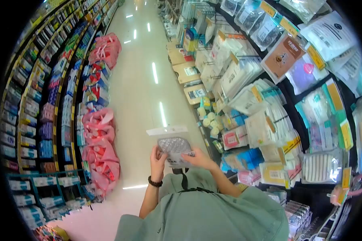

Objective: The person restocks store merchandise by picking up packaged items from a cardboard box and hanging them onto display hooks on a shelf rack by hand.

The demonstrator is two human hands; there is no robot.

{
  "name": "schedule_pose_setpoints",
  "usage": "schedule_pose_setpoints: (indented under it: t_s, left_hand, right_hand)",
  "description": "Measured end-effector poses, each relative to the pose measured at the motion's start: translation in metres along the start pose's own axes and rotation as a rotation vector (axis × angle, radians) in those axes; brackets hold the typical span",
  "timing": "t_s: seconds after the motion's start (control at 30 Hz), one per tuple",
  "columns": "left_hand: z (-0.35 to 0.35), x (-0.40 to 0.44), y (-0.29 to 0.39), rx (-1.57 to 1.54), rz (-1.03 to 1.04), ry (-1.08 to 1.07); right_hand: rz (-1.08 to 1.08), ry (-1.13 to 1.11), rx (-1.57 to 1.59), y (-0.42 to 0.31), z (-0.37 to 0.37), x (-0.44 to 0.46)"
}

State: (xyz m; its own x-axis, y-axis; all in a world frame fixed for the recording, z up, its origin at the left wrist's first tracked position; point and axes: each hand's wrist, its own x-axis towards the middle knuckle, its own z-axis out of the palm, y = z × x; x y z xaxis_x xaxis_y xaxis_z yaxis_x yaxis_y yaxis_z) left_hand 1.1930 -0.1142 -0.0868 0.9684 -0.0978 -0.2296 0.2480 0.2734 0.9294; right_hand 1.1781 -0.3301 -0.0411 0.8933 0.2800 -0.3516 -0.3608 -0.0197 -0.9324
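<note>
A clear plastic packet [174,145] with a grey, shiny item inside and a pale header at its top is held in front of the body. My left hand [158,158] grips its left edge, thumb on the front. On its lower right side, my right hand [198,158] pinches it with the thumb over the front. The fingers behind the packet are hidden. A dark beaded bracelet [155,182] is around my left wrist.
On the right, a rack holds hanging packets [281,57] and orange price tags [317,58]. Shelves of boxed goods [46,132] line the left, with pink bags [100,150] along their edge. A shiny pale floor [142,92] runs between them.
</note>
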Motion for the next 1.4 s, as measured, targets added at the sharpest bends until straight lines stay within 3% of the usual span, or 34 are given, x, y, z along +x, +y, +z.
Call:
schedule_pose_setpoints:
  t_s: [0.13,0.27,0.33,0.4,0.5,0.8,1.1,1.4]
  left_hand:
    - [0.013,0.047,0.013,0.024,-0.019,0.053]
    - [0.030,0.113,0.003,0.341,0.028,0.160]
    - [0.037,0.156,0.003,0.615,0.156,0.101]
    - [0.048,0.207,0.008,0.853,0.286,0.020]
    - [0.080,0.272,0.044,0.933,0.343,-0.086]
    - [0.118,0.421,0.092,0.866,0.326,-0.153]
    - [0.101,0.566,0.127,0.804,0.288,-0.168]
    - [0.062,0.757,0.176,0.738,0.269,-0.257]
  right_hand:
    - [0.080,-0.009,0.016,0.008,-0.020,0.059]
    - [0.034,0.045,0.009,0.012,-0.052,0.133]
    - [0.014,0.142,-0.135,0.002,-0.075,0.173]
    - [-0.116,0.191,-0.078,-0.023,-0.101,0.213]
    - [-0.143,0.192,0.097,-0.079,-0.139,0.262]
    - [-0.212,0.143,0.137,-0.143,-0.208,0.410]
    - [-0.143,0.031,0.148,-0.183,-0.230,0.541]
    - [-0.122,0.198,0.150,-0.254,-0.244,0.704]
